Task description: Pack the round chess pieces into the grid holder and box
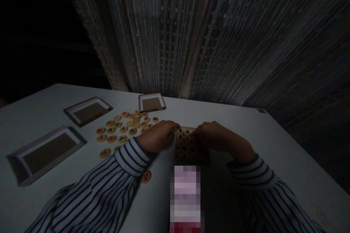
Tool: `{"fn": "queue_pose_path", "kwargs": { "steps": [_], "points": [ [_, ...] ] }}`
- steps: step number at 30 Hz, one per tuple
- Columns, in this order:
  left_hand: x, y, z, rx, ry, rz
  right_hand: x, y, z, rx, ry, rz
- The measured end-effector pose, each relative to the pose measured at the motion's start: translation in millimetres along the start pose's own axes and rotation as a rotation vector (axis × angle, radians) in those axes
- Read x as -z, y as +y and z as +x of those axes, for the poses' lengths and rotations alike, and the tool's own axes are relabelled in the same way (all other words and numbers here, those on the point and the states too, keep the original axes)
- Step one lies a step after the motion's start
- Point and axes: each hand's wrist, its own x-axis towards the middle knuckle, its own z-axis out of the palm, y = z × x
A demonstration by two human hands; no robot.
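Box [193, 161] sits mid-tabletop [287, 156], round pieces [188, 139] in rows inside. Left hand [160, 136] at its far-left corner, fingers curled; right hand [218, 137] over its right side, fingers bent down. Can't tell if either is gripping anything. Loose pieces [132, 131] spread left, one beside left sleeve [106, 182]. Trays farther out: two far, one left [50, 153].

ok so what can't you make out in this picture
In the head view:
Box: upper right behind the right grip; lower right in shadow.
Loose pieces: some partly behind the left sleeve; farthest characters too small.
Right sleeve: cut off by the bottom edge, like the left.
Bottom centre: hidden by pixel block.
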Motion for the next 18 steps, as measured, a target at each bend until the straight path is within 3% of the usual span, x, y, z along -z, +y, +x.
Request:
{"fn": "queue_pose_path", "kwargs": {
  "steps": [9,18],
  "points": [
    [-2.8,-6,0,-0.024,0.025,0.015,3,1,0,0.0,0.009,0.014],
    [12.2,-6,-1,0.107,0.103,-0.001,17,-3,-4,-0.216,0.2,-0.002]
  ]
}}
